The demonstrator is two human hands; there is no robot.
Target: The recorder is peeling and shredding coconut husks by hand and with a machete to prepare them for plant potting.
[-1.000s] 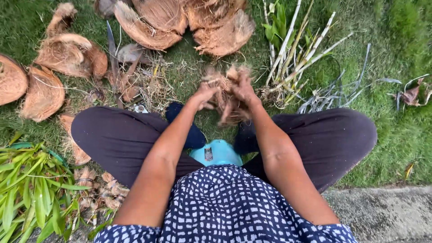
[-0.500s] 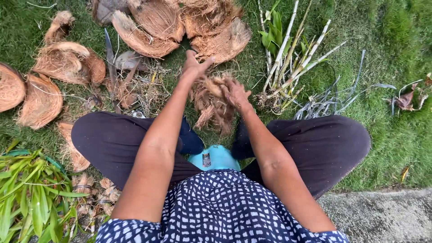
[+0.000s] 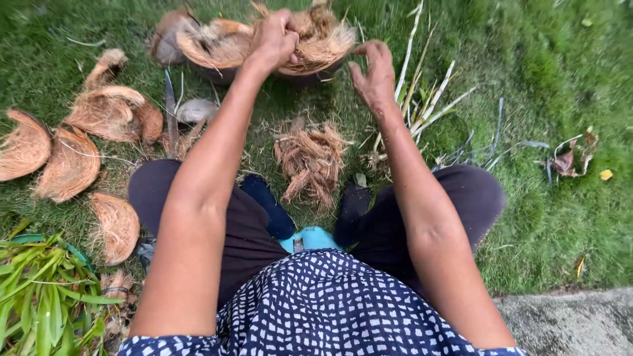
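Here the left hand (image 3: 275, 38) grips a brown, stringy coconut husk (image 3: 323, 41), the right hand (image 3: 374, 74) apparently open, empty.

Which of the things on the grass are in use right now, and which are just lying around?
In use:
- left hand, gripping a coconut husk
- right hand, open beside that husk
- loose fibre pile between the feet

Lying about:
- husk halves at the left
- knife
- pale stalks
- green leaves
- dry leaf scraps
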